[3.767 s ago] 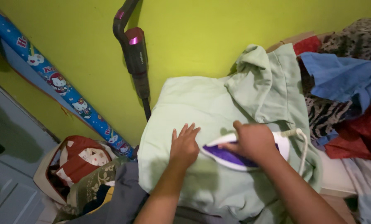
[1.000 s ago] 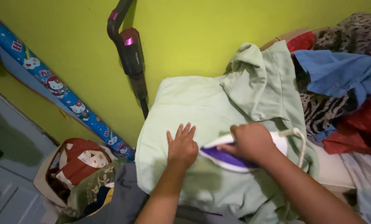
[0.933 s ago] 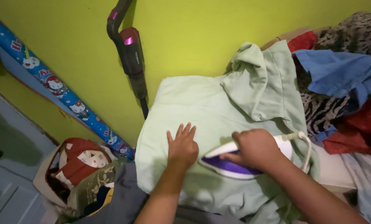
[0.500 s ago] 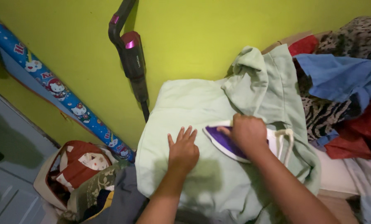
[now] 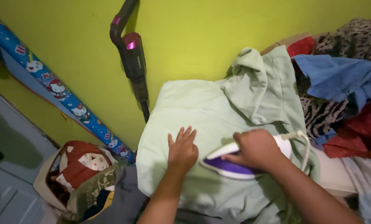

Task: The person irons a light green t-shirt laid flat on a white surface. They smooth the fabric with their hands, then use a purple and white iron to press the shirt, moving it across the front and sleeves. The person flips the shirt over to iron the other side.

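A pale green garment (image 5: 194, 103) lies spread over a board, its hood bunched at the upper right. My left hand (image 5: 183, 149) rests flat on the cloth with fingers spread, just left of the iron. My right hand (image 5: 255, 147) grips the handle of a white and purple clothes iron (image 5: 225, 164), whose tip points left toward my left hand. A white cord (image 5: 305, 143) loops off the iron's back end.
A pile of clothes, blue (image 5: 339, 76), red (image 5: 360, 132) and patterned, lies at the right. A dark stick vacuum (image 5: 133, 58) leans on the yellow-green wall. A blue roll of printed wrapping paper (image 5: 61, 93) slants at left above a bag of clothes (image 5: 79, 172).
My right hand has slid the iron back down and leftward across the green garment after a pass toward the hood. My left hand has stayed flat in the same spot.
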